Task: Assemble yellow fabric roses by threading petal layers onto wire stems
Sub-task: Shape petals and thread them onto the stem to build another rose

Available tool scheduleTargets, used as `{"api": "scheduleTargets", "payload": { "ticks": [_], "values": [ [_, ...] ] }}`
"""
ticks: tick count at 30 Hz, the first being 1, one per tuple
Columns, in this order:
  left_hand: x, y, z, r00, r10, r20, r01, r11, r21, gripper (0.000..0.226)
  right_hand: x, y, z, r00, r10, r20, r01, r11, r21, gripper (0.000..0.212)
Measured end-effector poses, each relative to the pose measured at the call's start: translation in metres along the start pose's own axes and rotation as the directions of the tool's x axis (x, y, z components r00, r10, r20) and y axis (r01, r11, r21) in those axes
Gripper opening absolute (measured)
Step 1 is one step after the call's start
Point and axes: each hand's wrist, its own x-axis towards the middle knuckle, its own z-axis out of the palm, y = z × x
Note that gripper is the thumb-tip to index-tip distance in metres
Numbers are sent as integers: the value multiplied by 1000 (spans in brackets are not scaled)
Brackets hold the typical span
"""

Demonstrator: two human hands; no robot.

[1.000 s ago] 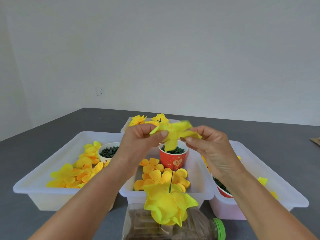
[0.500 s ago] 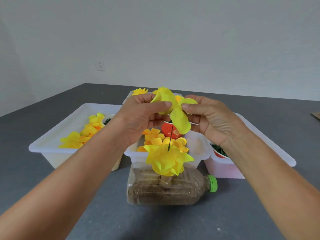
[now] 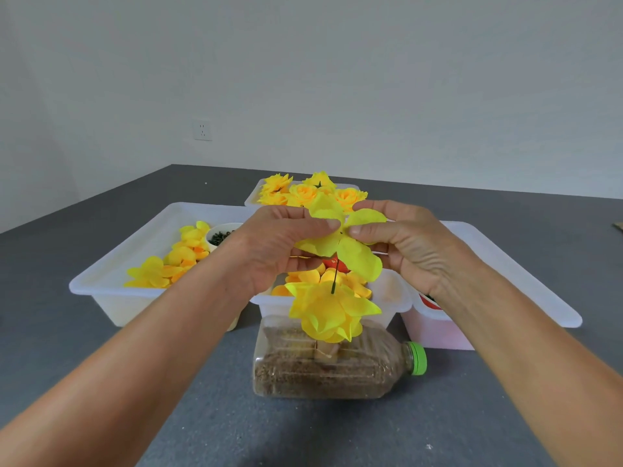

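Observation:
A yellow fabric petal layer (image 3: pixel 344 242) is spread flat between both hands. My left hand (image 3: pixel 279 246) pinches its left side and my right hand (image 3: pixel 403 244) pinches its right side, thumbs near the small centre hole. Directly below it a dark green wire stem (image 3: pixel 334 278) stands upright. The stem rises out of a partly built yellow rose (image 3: pixel 332 313) with several petal layers. That rose is mounted on a clear plastic bottle (image 3: pixel 323 369) lying on its side, filled with brown grain, green cap to the right.
A white tray (image 3: pixel 111 284) at the left holds loose yellow petals and a white cup of dark green parts (image 3: pixel 220 235). The middle tray (image 3: pixel 394 298) holds orange-yellow petals and a red cup. Finished roses (image 3: pixel 305 192) fill a far tray. Another white tray (image 3: pixel 526 281) is at the right.
The petal layer has been turned flatter and lowered toward the tip of the wire stem. The camera view has shifted, so the bottle and trays now sit lower and fuller in the frame.

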Motion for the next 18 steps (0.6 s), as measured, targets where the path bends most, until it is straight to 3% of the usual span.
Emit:
{"api": "scheduleTargets", "payload": {
  "ticks": [5,7,12,18],
  "values": [
    [3,4,2,998,-46,-50,45,999,-31,12,4,-6,5,998,53,42,-52,999,-9,30],
    [5,5,2,994,-79,-75,77,997,-33,19,5,-9,5,994,93,50,-90,995,-50,31],
    [4,2,3,973,-223,-59,223,975,2,7,9,-7,3,982,186,31,-181,977,-115,33],
    [5,-4,5,962,-270,-51,271,962,20,5,10,-1,2,970,240,20,-237,967,-93,21]
  ]
}}
